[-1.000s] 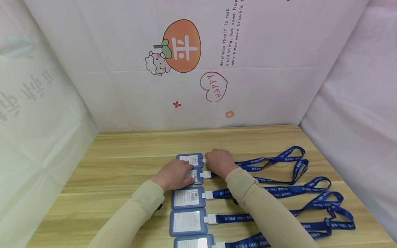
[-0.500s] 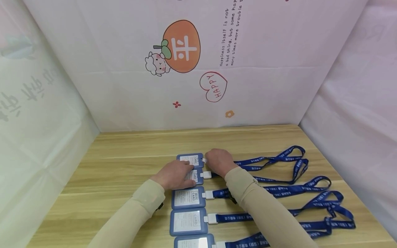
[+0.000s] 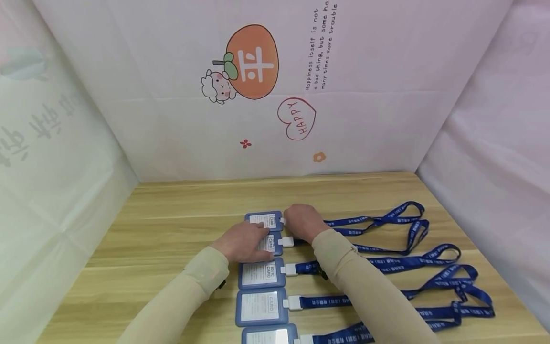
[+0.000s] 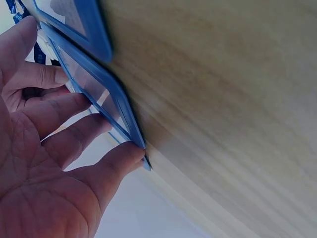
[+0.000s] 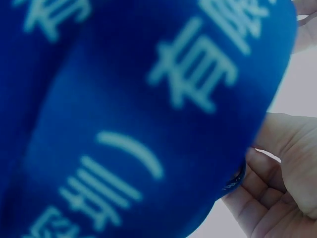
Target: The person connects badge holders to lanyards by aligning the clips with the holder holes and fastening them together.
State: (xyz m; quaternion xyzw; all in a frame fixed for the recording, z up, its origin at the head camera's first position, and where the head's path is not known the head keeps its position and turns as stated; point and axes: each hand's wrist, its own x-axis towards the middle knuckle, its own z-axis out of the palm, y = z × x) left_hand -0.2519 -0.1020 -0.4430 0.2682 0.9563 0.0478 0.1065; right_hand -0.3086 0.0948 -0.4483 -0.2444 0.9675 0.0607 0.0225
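Observation:
In the head view, my left hand [image 3: 244, 242] lies over the two farthest blue ID card holders, its fingertips on the farthest card holder [image 3: 265, 219] and its thumb along the second card holder [image 3: 275, 242]. Seen from the left wrist, the relaxed fingers touch the edge of a card holder [image 4: 118, 101]. My right hand [image 3: 304, 222] pinches the clip end of the farthest blue lanyard [image 3: 351, 221], right beside its holder; its fingertips are mostly hidden. The right wrist view is filled largely by a blurred printed blue lanyard strap [image 5: 124, 109], with the curled right hand behind it.
Several more holders line up nearer me, such as a third card holder [image 3: 260, 274] and a fourth card holder [image 3: 262, 307]. Each has a white clip [image 3: 294, 303] and a blue lanyard stretched rightward. A white printed sheet [image 3: 365, 129] stands behind the wooden table [image 3: 172, 205].
Both hands keep nearly the same places at the farthest card holders. The whole head view has shifted very slightly.

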